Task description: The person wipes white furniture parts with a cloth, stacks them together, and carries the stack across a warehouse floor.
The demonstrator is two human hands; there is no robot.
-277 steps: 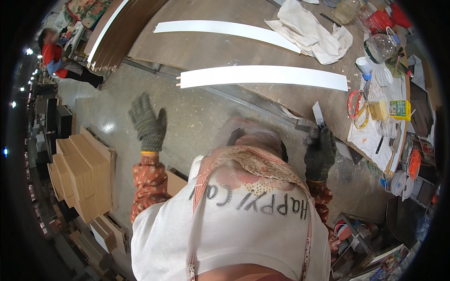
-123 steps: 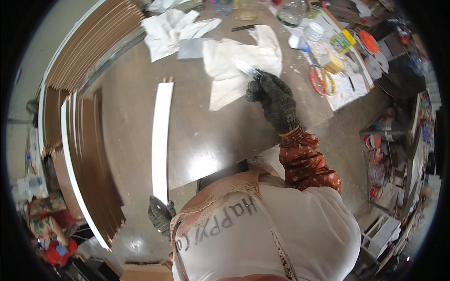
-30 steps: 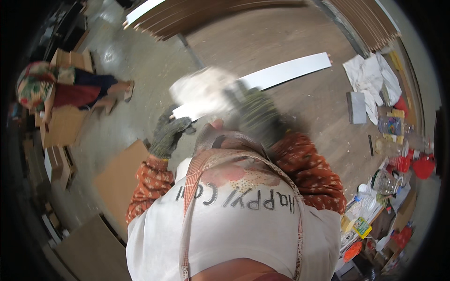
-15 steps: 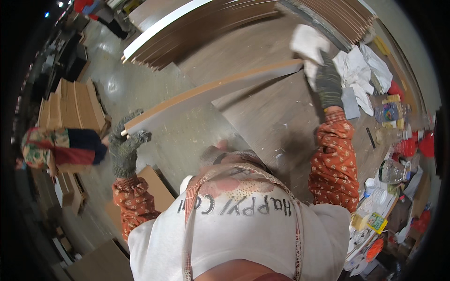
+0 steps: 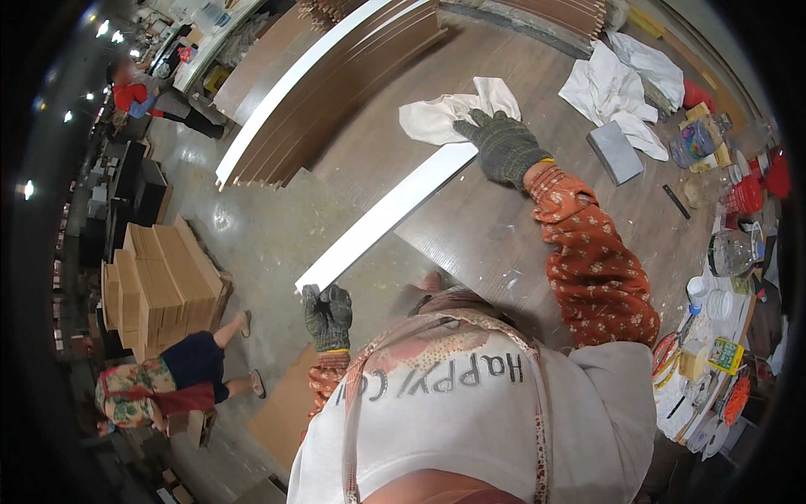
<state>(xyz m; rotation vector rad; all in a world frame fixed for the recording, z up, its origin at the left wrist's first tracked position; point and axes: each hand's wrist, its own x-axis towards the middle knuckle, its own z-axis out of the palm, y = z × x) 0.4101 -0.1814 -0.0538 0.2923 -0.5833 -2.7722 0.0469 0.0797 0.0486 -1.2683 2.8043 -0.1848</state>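
A long, narrow board [image 5: 382, 223] slants across the middle with its white face up. My left hand [image 5: 327, 315], in a dark knitted glove, grips the board's near end with curled fingers. At the far end is my right hand [image 5: 505, 149], gloved the same way. It holds a white cloth [image 5: 437, 120] against the board's tip. The cloth hides that tip, and part of the cloth lies under my fingers.
A stack of similar boards [image 5: 336, 92] stands beyond, on the wood-patterned surface [image 5: 470, 210]. To the right are crumpled white cloths [image 5: 609, 88], a grey block [image 5: 615, 153] and plastic bottles [image 5: 697, 143]. Cardboard stacks [image 5: 159, 281] and two people stand at the left.
The board has turned from its narrow brown edge to its white face. My right hand has brought the cloth leftward onto the far end. The whole view has shifted too.
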